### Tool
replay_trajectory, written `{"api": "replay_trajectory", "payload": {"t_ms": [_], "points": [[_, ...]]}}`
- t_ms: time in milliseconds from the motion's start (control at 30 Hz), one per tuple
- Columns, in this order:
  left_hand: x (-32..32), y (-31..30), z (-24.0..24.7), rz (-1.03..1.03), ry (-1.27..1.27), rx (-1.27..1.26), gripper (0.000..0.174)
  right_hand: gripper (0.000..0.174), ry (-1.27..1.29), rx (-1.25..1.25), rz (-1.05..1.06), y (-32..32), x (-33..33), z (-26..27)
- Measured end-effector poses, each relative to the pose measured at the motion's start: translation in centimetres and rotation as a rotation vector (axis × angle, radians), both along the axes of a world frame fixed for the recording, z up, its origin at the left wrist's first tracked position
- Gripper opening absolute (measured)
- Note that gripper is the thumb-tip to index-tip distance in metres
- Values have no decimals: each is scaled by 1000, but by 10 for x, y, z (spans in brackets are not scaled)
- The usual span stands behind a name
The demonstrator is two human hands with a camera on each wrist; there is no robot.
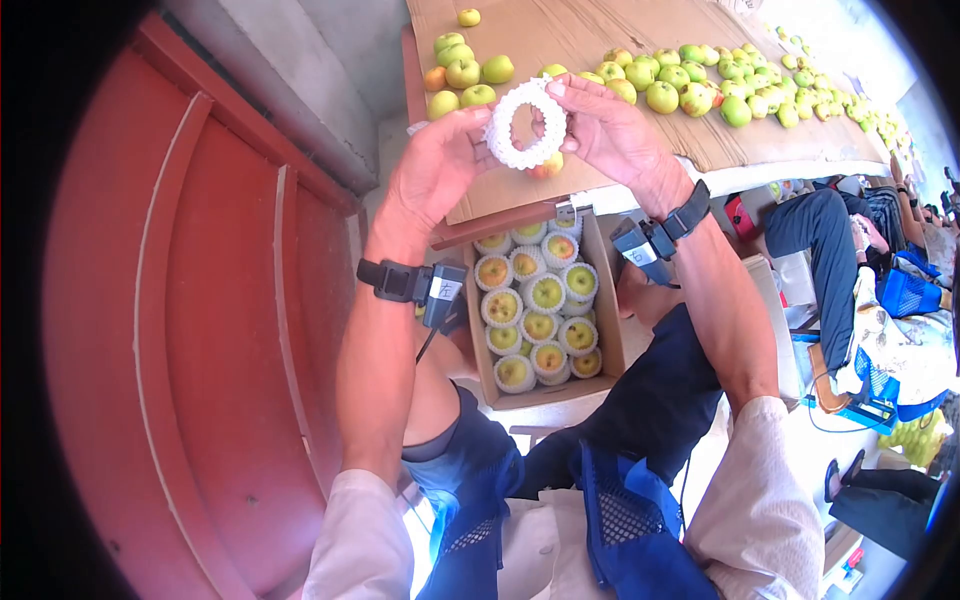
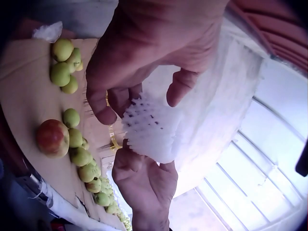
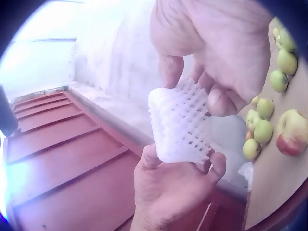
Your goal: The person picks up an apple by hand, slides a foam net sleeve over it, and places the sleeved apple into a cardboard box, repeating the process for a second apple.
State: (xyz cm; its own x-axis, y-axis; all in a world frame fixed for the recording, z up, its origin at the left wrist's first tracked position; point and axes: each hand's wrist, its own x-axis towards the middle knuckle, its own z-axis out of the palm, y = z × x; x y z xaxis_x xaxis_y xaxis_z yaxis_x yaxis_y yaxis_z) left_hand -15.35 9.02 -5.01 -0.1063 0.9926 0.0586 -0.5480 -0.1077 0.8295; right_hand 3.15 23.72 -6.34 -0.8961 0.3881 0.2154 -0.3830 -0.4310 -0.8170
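Note:
A white foam net sleeve [image 1: 499, 145], stretched into a ring, is held up between both hands at the near edge of the cardboard-covered table [image 1: 560, 30]. My left hand [image 1: 437, 165] holds its left side. On the opposite side, my right hand [image 1: 612, 132] pinches the rim with thumb and fingers. The diamond mesh of the foam sleeve [image 2: 151, 127] shows in the left wrist view, and the right wrist view shows the foam sleeve [image 3: 178, 125] side-on between the hands. A red-blushed apple [image 2: 53, 138] lies on the table nearby, partly hidden behind the sleeve in the head view.
Below the table edge stands a cardboard box [image 1: 607, 300] of apples in foam nets [image 1: 547, 292]. Loose green apples [image 1: 662, 97] spread along the table to the right, with several more apples [image 1: 462, 72] at the left. A red panelled surface [image 1: 210, 300] flanks the left side.

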Motion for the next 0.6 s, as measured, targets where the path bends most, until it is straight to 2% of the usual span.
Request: {"api": "replay_trajectory", "payload": {"t_ms": [200,400,533,600], "points": [[1,1,-3,-53,37,-63,43,18,-64,-11,-69,2,6,1],[1,10,-3,-81,-61,-22,48,23,-149,53,-130,7,9,-8],[6,13,-7,-59,-17,-46,40,26,-205,104,-140,10,9,-12],[5,17,-14,-63,15,-59,36,23,-248,28,-136,8,9,-12]]}}
